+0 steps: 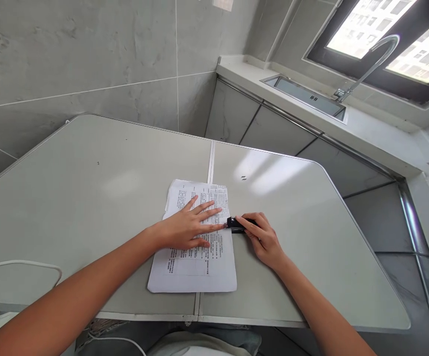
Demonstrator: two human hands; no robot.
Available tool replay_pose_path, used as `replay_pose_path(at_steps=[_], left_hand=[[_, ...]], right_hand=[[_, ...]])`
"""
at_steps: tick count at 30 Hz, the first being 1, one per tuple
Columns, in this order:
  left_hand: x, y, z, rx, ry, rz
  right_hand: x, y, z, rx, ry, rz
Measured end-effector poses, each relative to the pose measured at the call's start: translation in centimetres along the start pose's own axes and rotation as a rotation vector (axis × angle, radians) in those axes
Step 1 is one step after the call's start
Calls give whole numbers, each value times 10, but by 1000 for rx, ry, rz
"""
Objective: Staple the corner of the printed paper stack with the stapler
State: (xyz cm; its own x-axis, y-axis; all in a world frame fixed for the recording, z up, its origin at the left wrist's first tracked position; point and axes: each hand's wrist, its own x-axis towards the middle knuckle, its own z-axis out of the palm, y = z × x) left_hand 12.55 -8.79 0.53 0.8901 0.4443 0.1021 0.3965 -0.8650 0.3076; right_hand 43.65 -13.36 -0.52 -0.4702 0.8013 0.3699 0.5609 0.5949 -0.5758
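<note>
Printed sheets of paper (192, 282) lie in a stack across the table's middle seam. My left hand (188, 226) rests flat on them, its fingers spread and pointing right. At the stack's right edge sits a black stapler (234, 223), its front end over the paper. My right hand (261, 237) is closed around the stapler from the right, fingers on top of it. The tip of one left finger lies close to the stapler's front; I cannot tell whether they touch. My palm hides the stapler's rear part.
The pale folding table (125, 148) has a metal rim and a centre seam. A white cable (25, 263) lies at its left. Beyond the right side runs a counter (377, 131) with a sink (305, 96) and a curved tap (370, 69). A tiled wall (88, 49) stands behind.
</note>
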Motion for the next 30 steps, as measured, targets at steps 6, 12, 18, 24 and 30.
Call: replay_pose_path(at_steps=[6, 12, 18, 24, 30], left_hand=[[-1, -3, -1, -26, -46, 53], [-1, -2, 3, -17, -59, 52], [-1, 0, 5, 0, -46, 58], [-1, 2, 3, -3, -28, 49], [-1, 1, 5, -12, -8, 42]], right_hand=[[2, -2, 3, -46, 10, -6], [2, -1, 6, -108, 19, -30], [3, -1, 9, -163, 1, -45], [3, -5, 11, -215, -30, -25], [6, -9, 13, -230, -35, -22]])
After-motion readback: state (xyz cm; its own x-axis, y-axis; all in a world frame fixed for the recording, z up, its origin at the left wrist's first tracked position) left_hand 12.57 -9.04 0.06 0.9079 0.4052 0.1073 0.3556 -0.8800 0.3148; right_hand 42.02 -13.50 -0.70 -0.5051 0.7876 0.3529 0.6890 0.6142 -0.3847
